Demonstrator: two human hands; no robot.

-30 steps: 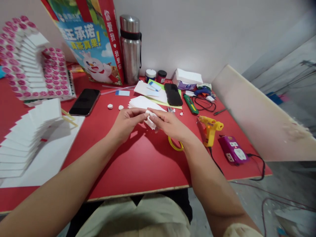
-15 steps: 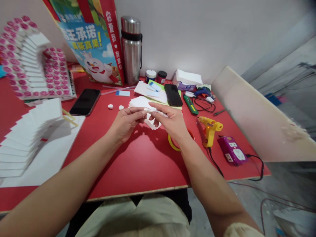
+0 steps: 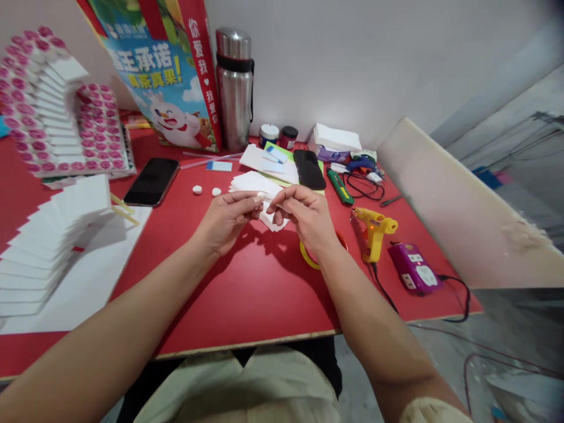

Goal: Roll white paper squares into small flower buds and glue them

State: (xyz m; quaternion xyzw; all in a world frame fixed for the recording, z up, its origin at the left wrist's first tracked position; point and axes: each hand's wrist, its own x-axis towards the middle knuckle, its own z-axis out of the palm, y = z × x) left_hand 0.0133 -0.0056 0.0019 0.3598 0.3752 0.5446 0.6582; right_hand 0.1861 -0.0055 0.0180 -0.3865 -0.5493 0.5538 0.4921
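My left hand pinches one end of a white paper strip between thumb and forefinger, where it looks rolled up small. My right hand has its bent fingers closed around the strip's other end, partly hiding it. Both hands hover above the table's middle, fingertips close together. Behind and below them lies a stack of white paper, partly covered by the fingers. Two small white paper rolls, one a left roll and one a right roll, rest on the red table beyond my left hand.
A yellow glue gun, a purple power box and a yellow tape roll lie to the right. On the left are a fanned white paper structure and a phone. A steel flask stands behind.
My right hand's fingers have curled in and shifted slightly along the strip; its forefinger no longer stretches toward the left hand. My left hand stays nearly still.
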